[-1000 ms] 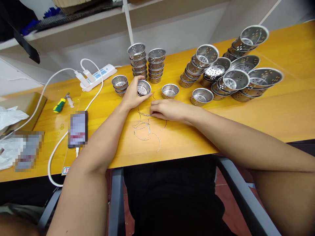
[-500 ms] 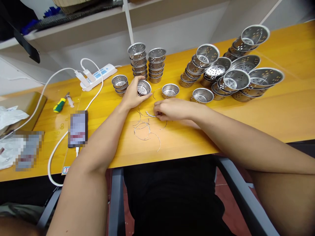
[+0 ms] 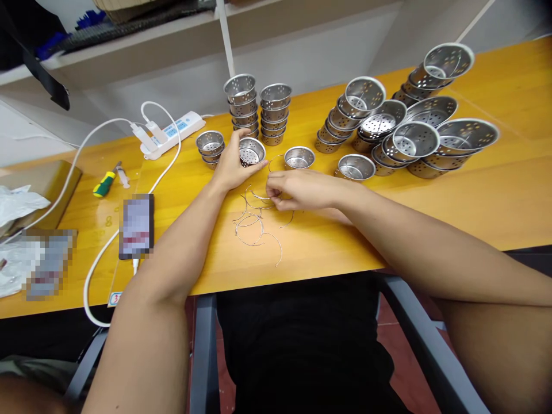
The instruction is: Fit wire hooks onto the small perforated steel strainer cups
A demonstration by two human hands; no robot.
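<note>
My left hand [image 3: 233, 164] is wrapped around the left side of a small perforated metal cup [image 3: 252, 152], thumb in front and fingers behind. The cup stands on the table with its mouth up. To its right, my right hand [image 3: 293, 190] is closed in a pinch on thin curved metal wire [image 3: 260, 196]; the fingers hide part of it. More loose wire pieces [image 3: 250, 230] lie tangled on the table below the hands. Just behind my right hand stands another perforated cup [image 3: 299, 157], apart from it.
Stacked perforated cups stand at the back [image 3: 273, 115], at the left [image 3: 210, 146] and in leaning piles on the right [image 3: 409, 141]. A single cup [image 3: 355, 167] stands before these piles. Leftward are a power strip [image 3: 176, 135], a phone [image 3: 137, 227] with a white cable, and a green-yellow screwdriver [image 3: 104, 184].
My right hand has shifted slightly left, and the wire at its fingertips has changed position. My left hand stays around the cup.
</note>
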